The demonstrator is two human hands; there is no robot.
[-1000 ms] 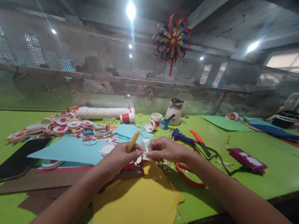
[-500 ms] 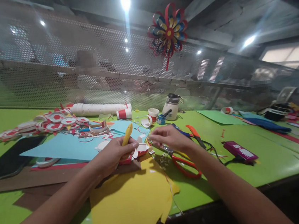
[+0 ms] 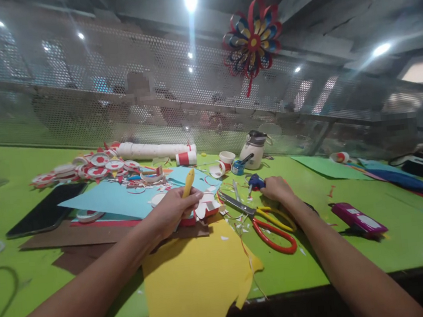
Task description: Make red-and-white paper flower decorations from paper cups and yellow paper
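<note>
My left hand point(image 3: 175, 208) is closed round a yellow, pen-like stick point(image 3: 189, 182) whose tapered end points up. Just beside its fingertips is a cut white-and-red paper cup point(image 3: 207, 207) with flaps spread; I cannot tell whether the hand holds that too. To the right, my right hand point(image 3: 278, 190) is closed on a blue glue gun point(image 3: 255, 181), its nozzle pointing left and the grip hidden by the fingers. Between the hands lie scissors point(image 3: 248, 211) with one red and one yellow handle loop, partly spread, among white paper scraps.
Yellow paper point(image 3: 193, 276) overhangs the front edge. Blue sheets point(image 3: 106, 202), a black phone point(image 3: 46, 208) and red-and-white paper rings point(image 3: 98, 163) lie left. Behind are paper cups point(image 3: 187, 158) and a kettle-like jug point(image 3: 253, 150). A purple device point(image 3: 358, 219) lies right.
My right hand has moved right, away from my left hand, and has taken hold of the glue gun. The scissors are now uncovered. The view has shifted slightly left.
</note>
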